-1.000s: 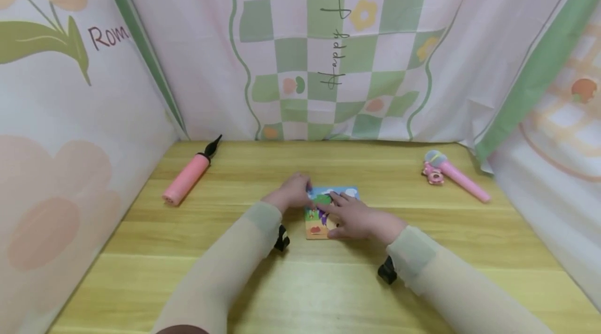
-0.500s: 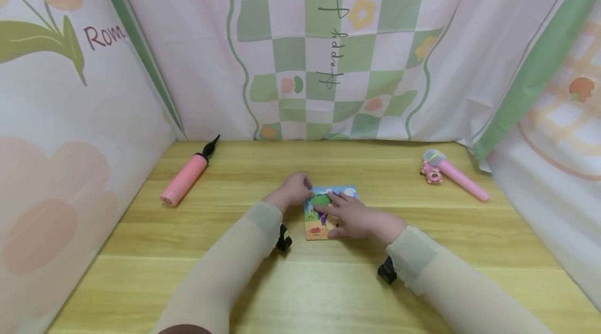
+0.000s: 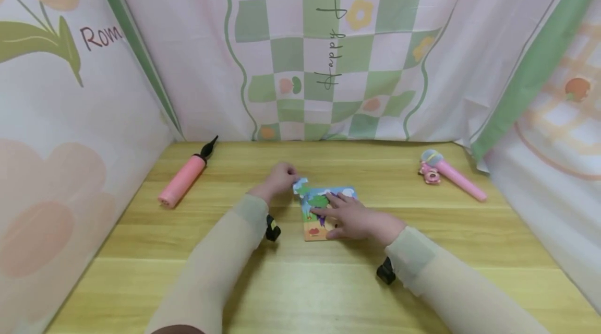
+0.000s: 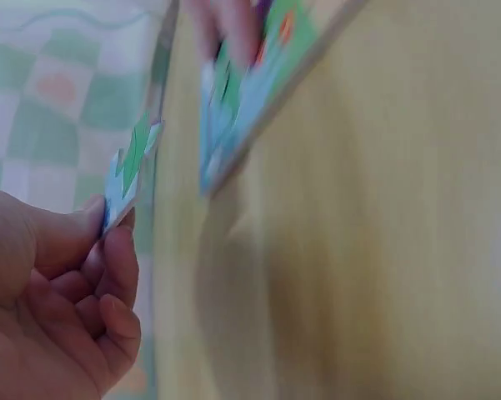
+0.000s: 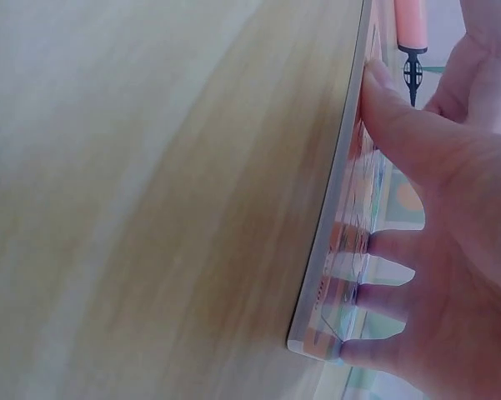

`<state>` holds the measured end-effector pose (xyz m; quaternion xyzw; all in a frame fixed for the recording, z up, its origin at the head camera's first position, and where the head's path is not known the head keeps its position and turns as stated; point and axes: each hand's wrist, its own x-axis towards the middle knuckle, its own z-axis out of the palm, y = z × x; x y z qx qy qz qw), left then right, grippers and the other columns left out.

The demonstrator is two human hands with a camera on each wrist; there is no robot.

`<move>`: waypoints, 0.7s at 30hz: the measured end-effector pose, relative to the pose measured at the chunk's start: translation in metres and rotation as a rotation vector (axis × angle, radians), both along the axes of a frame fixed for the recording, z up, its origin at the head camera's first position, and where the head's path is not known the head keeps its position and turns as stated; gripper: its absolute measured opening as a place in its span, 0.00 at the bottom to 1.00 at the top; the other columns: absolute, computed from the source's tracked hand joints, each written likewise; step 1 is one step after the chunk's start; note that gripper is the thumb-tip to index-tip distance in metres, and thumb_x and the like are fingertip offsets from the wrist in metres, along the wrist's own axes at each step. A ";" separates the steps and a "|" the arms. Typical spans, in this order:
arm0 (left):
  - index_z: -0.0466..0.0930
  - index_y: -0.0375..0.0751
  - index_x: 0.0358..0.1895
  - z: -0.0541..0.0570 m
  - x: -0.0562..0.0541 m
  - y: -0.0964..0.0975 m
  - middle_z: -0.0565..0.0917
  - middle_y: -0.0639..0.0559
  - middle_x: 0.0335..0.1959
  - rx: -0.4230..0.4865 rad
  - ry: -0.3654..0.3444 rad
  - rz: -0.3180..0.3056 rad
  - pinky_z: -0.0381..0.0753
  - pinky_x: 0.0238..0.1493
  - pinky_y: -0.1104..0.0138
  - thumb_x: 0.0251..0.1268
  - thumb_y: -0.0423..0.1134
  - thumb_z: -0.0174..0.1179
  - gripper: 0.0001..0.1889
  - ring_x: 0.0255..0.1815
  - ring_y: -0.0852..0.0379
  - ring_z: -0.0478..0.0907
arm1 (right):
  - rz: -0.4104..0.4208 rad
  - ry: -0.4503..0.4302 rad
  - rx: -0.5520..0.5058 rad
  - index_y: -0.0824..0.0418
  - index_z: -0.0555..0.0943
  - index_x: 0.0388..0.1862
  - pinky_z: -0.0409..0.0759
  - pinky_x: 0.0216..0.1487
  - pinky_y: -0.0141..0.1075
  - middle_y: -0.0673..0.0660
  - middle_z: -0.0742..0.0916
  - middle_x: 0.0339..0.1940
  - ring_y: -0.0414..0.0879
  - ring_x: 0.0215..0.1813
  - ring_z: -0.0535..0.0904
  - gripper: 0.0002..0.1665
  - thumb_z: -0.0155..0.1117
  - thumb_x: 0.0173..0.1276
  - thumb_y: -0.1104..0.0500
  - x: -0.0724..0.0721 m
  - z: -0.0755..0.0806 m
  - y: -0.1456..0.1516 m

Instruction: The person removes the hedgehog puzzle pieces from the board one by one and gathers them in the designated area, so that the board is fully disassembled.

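A small jigsaw puzzle [image 3: 313, 231] with a colourful cartoon picture lies flat in the middle of the table. My right hand [image 3: 352, 215] rests spread on it, the fingertips and thumb on its face in the right wrist view. Just off its far left corner, my left hand [image 3: 280, 177] pinches a blue and green puzzle piece [image 3: 300, 187] between thumb and forefinger. The left wrist view shows that puzzle piece [image 4: 132, 171] raised above the table, its knobbed edge pointing away from the thumb. Much of the puzzle's right half is hidden under my right hand.
A pink hand pump [image 3: 184, 180] with a black nozzle lies at the table's back left. At the back right are a pink toy microphone [image 3: 460, 180] and a small pink bear figure [image 3: 430, 173]. A patterned curtain [image 3: 324, 62] hangs along the back edge.
My left hand has lifted a puzzle piece from the puzzle's far left corner and moved left and away with it. My right hand has stayed on the puzzle.
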<state>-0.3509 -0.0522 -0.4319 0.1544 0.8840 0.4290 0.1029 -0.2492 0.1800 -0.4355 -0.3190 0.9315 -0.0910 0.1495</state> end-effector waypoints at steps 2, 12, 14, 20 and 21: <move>0.79 0.31 0.33 0.001 -0.006 -0.019 0.79 0.46 0.27 -0.023 0.015 0.007 0.76 0.32 0.66 0.70 0.31 0.56 0.08 0.29 0.54 0.74 | 0.004 0.001 0.001 0.41 0.60 0.78 0.47 0.70 0.65 0.71 0.53 0.78 0.72 0.75 0.46 0.42 0.62 0.68 0.39 0.000 -0.002 0.000; 0.69 0.35 0.31 0.009 -0.011 -0.128 0.71 0.47 0.28 -0.176 -0.088 0.029 0.70 0.36 0.64 0.76 0.30 0.46 0.10 0.32 0.53 0.68 | -0.008 -0.001 0.015 0.40 0.59 0.78 0.46 0.71 0.64 0.70 0.52 0.78 0.72 0.76 0.45 0.42 0.62 0.68 0.39 -0.002 -0.004 0.000; 0.66 0.34 0.32 0.011 -0.009 -0.138 0.69 0.47 0.28 -0.200 -0.112 0.030 0.68 0.36 0.63 0.75 0.29 0.46 0.09 0.32 0.52 0.67 | -0.012 -0.004 0.020 0.39 0.59 0.78 0.46 0.71 0.64 0.69 0.52 0.78 0.72 0.76 0.45 0.42 0.62 0.68 0.39 -0.002 -0.004 0.000; 0.69 0.35 0.35 0.010 -0.011 -0.144 0.71 0.46 0.30 -0.280 -0.111 0.001 0.68 0.36 0.64 0.77 0.32 0.47 0.09 0.33 0.52 0.68 | -0.005 -0.012 0.008 0.40 0.59 0.78 0.46 0.71 0.64 0.70 0.52 0.78 0.72 0.75 0.45 0.42 0.62 0.68 0.39 -0.001 -0.001 0.000; 0.69 0.36 0.34 0.008 -0.013 -0.144 0.71 0.47 0.30 -0.292 -0.109 -0.002 0.68 0.36 0.64 0.78 0.33 0.46 0.09 0.33 0.52 0.68 | -0.003 -0.012 0.003 0.41 0.60 0.78 0.46 0.71 0.64 0.71 0.53 0.78 0.72 0.75 0.45 0.42 0.62 0.68 0.39 -0.001 -0.001 0.000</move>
